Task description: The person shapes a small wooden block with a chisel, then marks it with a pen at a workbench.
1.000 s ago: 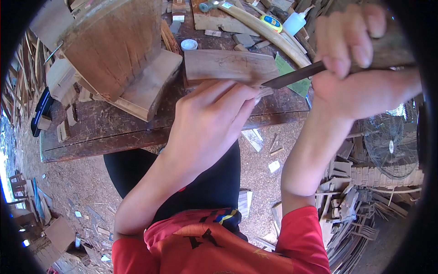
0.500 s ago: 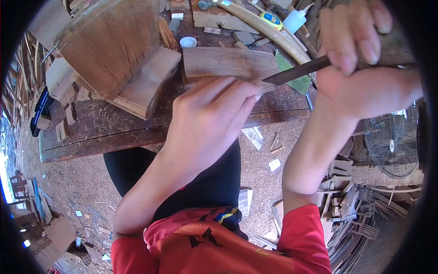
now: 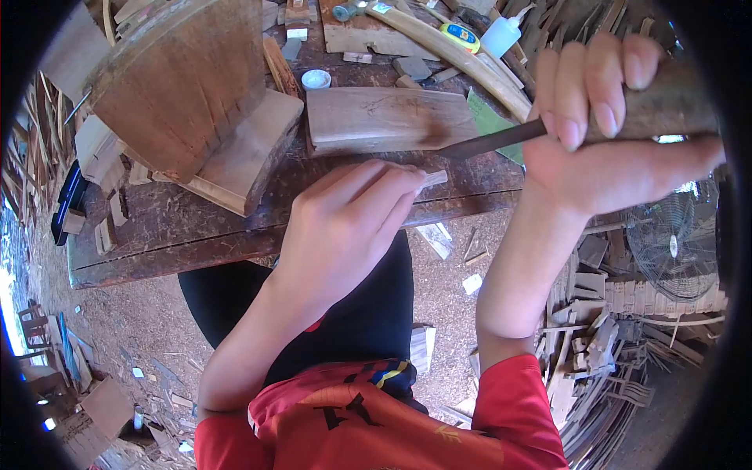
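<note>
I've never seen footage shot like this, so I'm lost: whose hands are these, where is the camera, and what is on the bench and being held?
The camera sits on a person's head, looking down, so both hands are that person's own. The right hand grips a wooden-handled knife, its dark blade pointing left. The left hand pinches a small wood strip at the edge of the workbench. On the bench lie a flat wood plank, a large wooden block, a white glue bottle, a yellow tape measure and offcuts. A fan stands lower right.
</note>
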`<state>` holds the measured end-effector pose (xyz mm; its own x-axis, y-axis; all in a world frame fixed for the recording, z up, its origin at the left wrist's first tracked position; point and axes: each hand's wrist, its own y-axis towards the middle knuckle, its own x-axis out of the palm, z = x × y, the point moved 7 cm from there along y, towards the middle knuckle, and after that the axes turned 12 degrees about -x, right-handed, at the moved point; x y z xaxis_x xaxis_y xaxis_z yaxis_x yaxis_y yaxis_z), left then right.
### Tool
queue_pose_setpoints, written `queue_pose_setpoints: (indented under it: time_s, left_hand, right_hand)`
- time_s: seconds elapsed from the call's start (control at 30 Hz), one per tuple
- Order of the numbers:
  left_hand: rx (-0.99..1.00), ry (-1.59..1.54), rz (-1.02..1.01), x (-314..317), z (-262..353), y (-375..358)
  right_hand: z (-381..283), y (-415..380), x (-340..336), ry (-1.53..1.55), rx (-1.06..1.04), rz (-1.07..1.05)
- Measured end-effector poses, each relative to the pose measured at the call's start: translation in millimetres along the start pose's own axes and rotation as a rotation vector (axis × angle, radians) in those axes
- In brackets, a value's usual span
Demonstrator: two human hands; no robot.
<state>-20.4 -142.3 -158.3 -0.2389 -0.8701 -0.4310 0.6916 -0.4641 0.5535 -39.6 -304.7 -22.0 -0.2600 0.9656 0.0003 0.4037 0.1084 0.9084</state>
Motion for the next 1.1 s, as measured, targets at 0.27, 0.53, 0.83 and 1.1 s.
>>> queue_pose_setpoints:
  time_s: [0.27,0.53,0.83,1.1]
  left_hand:
    - [0.153,0.059,-0.019,4,1,-8]
    - [0.115,0.049,-0.006,1,5,-6]
    - [0.071,0.047,0.006,1,4,-2]
    - [0.089,0.036,-0.032,5,0,1]
  right_hand:
    - [-13,-25,14,0.015,0.023,-0.108]
    - [-14,-29,32,-0.020,0.104,-0.071]
    - [-7,-28,24,-0.078,0.041,-0.056]
    - [12,-42,6,-0.036,0.074,0.146]
